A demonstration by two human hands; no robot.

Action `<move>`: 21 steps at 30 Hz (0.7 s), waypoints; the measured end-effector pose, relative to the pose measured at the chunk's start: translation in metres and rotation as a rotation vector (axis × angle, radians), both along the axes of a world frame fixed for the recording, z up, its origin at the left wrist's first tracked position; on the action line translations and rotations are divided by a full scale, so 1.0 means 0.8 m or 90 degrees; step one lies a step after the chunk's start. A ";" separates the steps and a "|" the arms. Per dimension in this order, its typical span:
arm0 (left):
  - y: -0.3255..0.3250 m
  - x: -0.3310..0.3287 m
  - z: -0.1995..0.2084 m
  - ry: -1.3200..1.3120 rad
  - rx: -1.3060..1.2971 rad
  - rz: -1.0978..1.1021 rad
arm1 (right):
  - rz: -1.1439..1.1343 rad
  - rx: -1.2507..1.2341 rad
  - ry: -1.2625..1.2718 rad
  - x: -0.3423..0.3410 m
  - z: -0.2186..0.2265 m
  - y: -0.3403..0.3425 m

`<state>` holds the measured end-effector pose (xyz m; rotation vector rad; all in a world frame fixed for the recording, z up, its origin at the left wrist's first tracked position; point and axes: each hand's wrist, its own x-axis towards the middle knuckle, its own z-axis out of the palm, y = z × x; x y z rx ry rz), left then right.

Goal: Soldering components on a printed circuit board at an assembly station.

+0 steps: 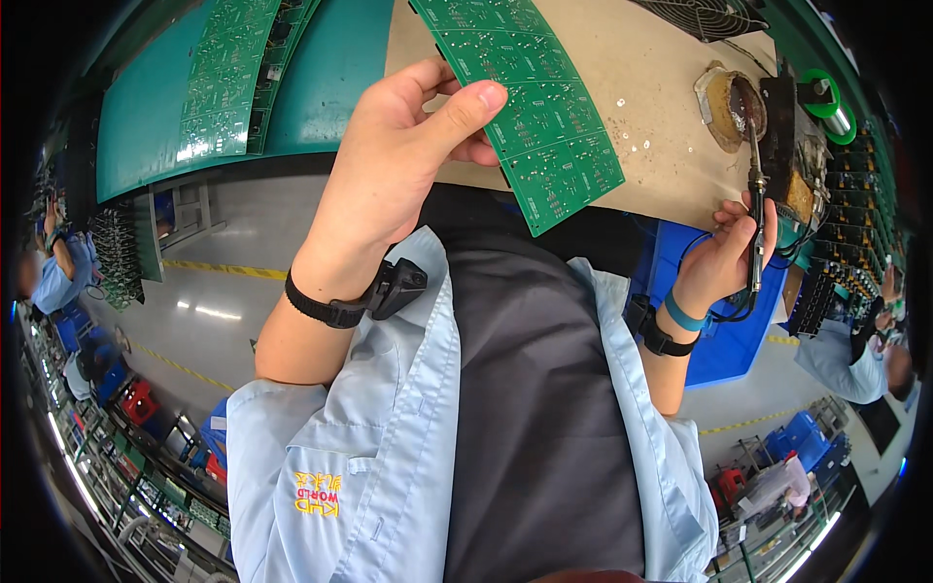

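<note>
My left hand [418, 136] grips a long green circuit board panel [544, 107] by its left edge, thumb on top and fingers underneath. The panel is tilted above the tan work surface, its face dotted with solder joints. Over at the right, my right hand [734, 243] is closed around a soldering iron [756, 194], held upright like a pen. The iron's tip reaches a round, brownish dish [724, 109] at the back right; I cannot tell whether it touches the contents.
More green panels [224, 87] lie on the teal mat [136, 126] at left. A green solder spool [834, 112] stands at right, near a black fan grille [705, 15]. Small bits dot the tan sheet [651, 97]. A blue bin [729, 350] sits below my right hand. Other people work at both sides.
</note>
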<state>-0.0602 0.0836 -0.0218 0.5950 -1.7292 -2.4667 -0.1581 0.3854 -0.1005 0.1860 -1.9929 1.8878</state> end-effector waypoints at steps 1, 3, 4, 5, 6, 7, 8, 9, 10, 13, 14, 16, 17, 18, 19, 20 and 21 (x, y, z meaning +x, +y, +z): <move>0.000 0.000 0.000 0.000 0.000 0.000 | 0.000 0.000 -0.002 0.000 0.000 0.000; 0.000 0.002 -0.002 -0.004 -0.003 -0.007 | 0.003 -0.002 -0.001 0.000 0.000 0.001; -0.001 0.002 -0.003 -0.007 -0.007 -0.017 | 0.006 -0.004 0.000 0.000 -0.001 0.001; -0.002 0.003 -0.005 0.004 -0.012 -0.028 | 0.005 -0.010 0.000 0.000 -0.001 0.001; -0.004 0.004 -0.007 -0.010 -0.014 -0.032 | 0.005 -0.009 0.001 -0.001 -0.002 0.001; -0.005 0.004 -0.009 -0.012 -0.014 -0.029 | 0.007 -0.012 0.003 -0.001 -0.002 0.001; -0.006 0.004 -0.012 -0.014 -0.015 -0.028 | 0.008 -0.015 0.005 -0.001 -0.003 0.001; -0.007 0.005 -0.015 -0.010 -0.015 -0.036 | 0.006 -0.023 0.005 -0.001 -0.003 0.002; -0.007 0.005 -0.018 -0.017 -0.018 -0.031 | 0.004 -0.020 0.007 -0.001 -0.003 0.002; -0.004 0.009 -0.026 -0.061 0.013 0.009 | 0.011 -0.020 0.009 -0.002 -0.004 0.003; -0.003 0.011 -0.027 -0.048 0.020 -0.006 | 0.015 -0.017 0.010 -0.002 -0.004 0.003; 0.006 0.016 -0.029 -0.019 0.042 0.016 | 0.021 -0.016 0.014 -0.001 -0.004 0.004; 0.007 0.018 -0.029 -0.003 0.054 0.015 | 0.022 -0.021 0.014 -0.001 -0.005 0.004; 0.008 0.020 -0.029 -0.006 0.051 0.028 | 0.025 -0.017 0.016 -0.001 -0.005 0.005; 0.008 0.023 -0.027 -0.016 0.041 -0.011 | 0.026 -0.014 0.015 -0.001 -0.005 0.005; 0.007 0.025 -0.026 -0.025 0.031 -0.049 | 0.026 -0.012 0.014 -0.001 -0.005 0.005; 0.005 0.025 -0.025 -0.036 0.016 -0.088 | 0.023 -0.016 0.011 -0.002 -0.006 0.005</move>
